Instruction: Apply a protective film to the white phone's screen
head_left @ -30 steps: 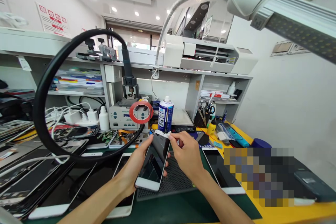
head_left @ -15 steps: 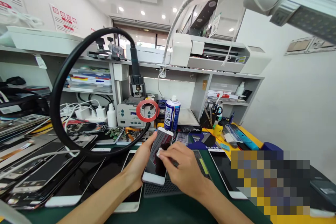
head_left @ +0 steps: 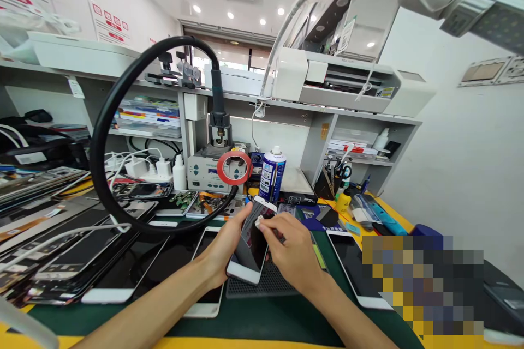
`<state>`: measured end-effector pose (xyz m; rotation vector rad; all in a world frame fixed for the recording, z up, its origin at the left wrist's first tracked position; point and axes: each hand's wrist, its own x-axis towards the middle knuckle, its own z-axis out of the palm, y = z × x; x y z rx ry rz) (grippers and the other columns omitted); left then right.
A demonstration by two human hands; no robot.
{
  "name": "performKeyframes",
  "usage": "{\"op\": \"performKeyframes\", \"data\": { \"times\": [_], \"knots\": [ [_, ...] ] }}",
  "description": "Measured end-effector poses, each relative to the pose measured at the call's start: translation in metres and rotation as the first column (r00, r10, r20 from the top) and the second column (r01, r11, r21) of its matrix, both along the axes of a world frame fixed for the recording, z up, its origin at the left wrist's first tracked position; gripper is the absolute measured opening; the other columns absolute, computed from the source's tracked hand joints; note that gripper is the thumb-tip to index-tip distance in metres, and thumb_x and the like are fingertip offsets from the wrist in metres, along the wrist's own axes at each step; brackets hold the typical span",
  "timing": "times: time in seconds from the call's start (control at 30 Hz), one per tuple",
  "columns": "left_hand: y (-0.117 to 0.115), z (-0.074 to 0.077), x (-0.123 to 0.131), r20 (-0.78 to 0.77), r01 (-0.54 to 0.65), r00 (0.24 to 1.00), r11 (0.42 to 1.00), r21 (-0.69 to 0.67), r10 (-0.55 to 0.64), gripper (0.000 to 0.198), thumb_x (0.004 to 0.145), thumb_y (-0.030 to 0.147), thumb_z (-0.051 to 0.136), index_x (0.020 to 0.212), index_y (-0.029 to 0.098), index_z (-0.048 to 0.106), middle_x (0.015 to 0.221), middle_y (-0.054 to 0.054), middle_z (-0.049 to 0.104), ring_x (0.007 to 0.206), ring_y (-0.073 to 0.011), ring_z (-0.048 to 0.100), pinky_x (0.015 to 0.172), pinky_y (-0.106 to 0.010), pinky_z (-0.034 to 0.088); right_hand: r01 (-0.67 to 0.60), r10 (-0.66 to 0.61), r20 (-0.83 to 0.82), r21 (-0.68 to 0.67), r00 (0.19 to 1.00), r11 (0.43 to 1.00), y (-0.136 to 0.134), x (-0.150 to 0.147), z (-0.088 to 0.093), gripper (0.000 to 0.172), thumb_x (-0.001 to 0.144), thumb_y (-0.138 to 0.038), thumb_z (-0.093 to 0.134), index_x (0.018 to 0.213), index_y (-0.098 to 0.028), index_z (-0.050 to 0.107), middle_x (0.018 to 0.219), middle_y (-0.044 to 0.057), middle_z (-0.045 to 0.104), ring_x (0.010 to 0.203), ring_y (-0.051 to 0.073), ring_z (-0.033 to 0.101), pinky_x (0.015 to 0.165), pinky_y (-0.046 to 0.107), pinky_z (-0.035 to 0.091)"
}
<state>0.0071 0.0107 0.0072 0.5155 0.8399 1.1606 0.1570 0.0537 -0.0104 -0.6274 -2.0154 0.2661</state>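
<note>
My left hand (head_left: pixel 224 242) is wrapped round the left edge of a white-framed smartphone (head_left: pixel 250 248), which tilts up over the bench with its dark screen towards me. A small white wad (head_left: pixel 258 221), perhaps tissue or cotton, is pinched between the fingertips of my right hand (head_left: pixel 292 245). The wad touches, or nearly touches, the upper part of the screen. Below the phone lies a dark perforated mat (head_left: pixel 262 288), partly covered by my right hand. The fingers behind the phone are mostly hidden.
White-framed phones lie left (head_left: pixel 204 305) and right (head_left: pixel 356 272) on the green mat (head_left: pixel 164 332). Stacked phone parts (head_left: pixel 73 251) crowd the left. Behind stand a blue spray can (head_left: pixel 272 174), a soldering station (head_left: pixel 208 172) with red tape roll (head_left: pixel 233 181), and a looping black hose (head_left: pixel 98 136).
The camera view has shifted slightly. The white wad in my right hand has moved up the screen. My left hand keeps its hold on the phone.
</note>
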Motion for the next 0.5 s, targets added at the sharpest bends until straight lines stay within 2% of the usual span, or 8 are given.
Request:
{"op": "performKeyframes", "data": {
  "times": [0.13, 0.27, 0.37, 0.5],
  "knots": [
    [-0.003, 0.003, 0.005, -0.145, 0.054, 0.988, 0.998, -0.018, -0.057, 0.061, 0.083, 0.071, 0.055, 0.092, 0.013, 0.072, 0.071, -0.009, 0.071, 0.059, -0.0217, 0.065, 0.062, -0.034, 0.055, 0.117, -0.118, -0.010, -0.044, 0.993, 0.992, 0.010, 0.009, 0.005, 0.016, 0.095, -0.023, 0.058, 0.093, -0.019, 0.073, 0.084, 0.005, 0.068, 0.078, 0.019, 0.061, 0.071, 0.030, 0.046],
    [-0.005, 0.004, 0.007, -0.174, 0.151, 0.972, 0.987, -0.057, -0.158, 0.072, 0.081, 0.078, 0.050, 0.087, 0.010, 0.073, 0.076, -0.013, 0.072, 0.062, -0.0217, 0.065, 0.068, -0.035, 0.056, 0.163, -0.165, -0.033, -0.063, 0.986, 0.985, 0.015, 0.013, 0.006, 0.016, 0.095, -0.023, 0.058, 0.095, -0.021, 0.074, 0.084, 0.004, 0.067, 0.072, 0.017, 0.059, 0.068, 0.030, 0.046],
    [-0.006, 0.001, 0.007, -0.168, 0.172, 0.969, 0.983, -0.063, -0.181, 0.075, 0.077, 0.081, 0.050, 0.085, 0.010, 0.073, 0.069, -0.013, 0.070, 0.059, -0.0219, 0.064, 0.071, -0.037, 0.056, 0.106, -0.106, -0.037, -0.020, 0.994, 0.994, 0.012, 0.010, 0.006, 0.015, 0.095, -0.022, 0.058, 0.095, -0.020, 0.073, 0.083, 0.004, 0.067, 0.075, 0.018, 0.060, 0.071, 0.030, 0.046],
    [-0.005, -0.001, 0.005, -0.097, 0.131, 0.986, 0.990, -0.049, -0.135, 0.068, 0.076, 0.079, 0.055, 0.099, 0.017, 0.070, 0.067, -0.007, 0.070, 0.054, -0.0221, 0.063, 0.062, -0.038, 0.056, -0.020, 0.019, 0.019, 0.029, 1.000, 0.999, -0.001, 0.002, 0.007, 0.016, 0.095, -0.019, 0.056, 0.095, -0.019, 0.072, 0.082, 0.005, 0.066, 0.079, 0.018, 0.061, 0.073, 0.031, 0.047]
  ]
}}
